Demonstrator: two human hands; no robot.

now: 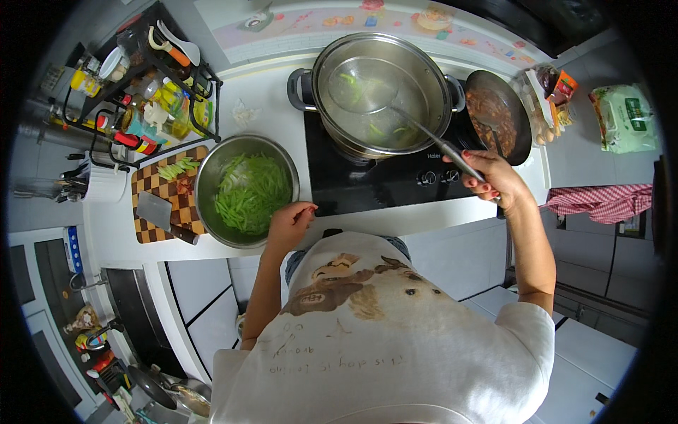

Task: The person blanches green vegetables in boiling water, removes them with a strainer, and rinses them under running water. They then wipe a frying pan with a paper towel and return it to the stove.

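Observation:
My right hand [492, 180] grips the metal handle of a wide round skimmer [418, 127]. The skimmer's head lies in a large stainless steel pot [324, 119] of cloudy liquid on the cooktop, with a few green vegetable strips [352, 87] in it. More strips float beside the skimmer. At the counter's front edge, my left hand [291, 225] has curled fingers, with nothing visible in them. It is close to the right rim of a steel bowl [290, 164]; whether they touch is unclear. The bowl holds a heap of shredded green vegetable [251, 193].
A cleaver [156, 211] rests on a checkered cutting board [145, 233] with cut vegetables. Right of the pot sits a frying pan [524, 119] containing brown food and a utensil. A black rack [217, 106] of bottles stands at left. Eggs [545, 137] and packages lie beyond the pan.

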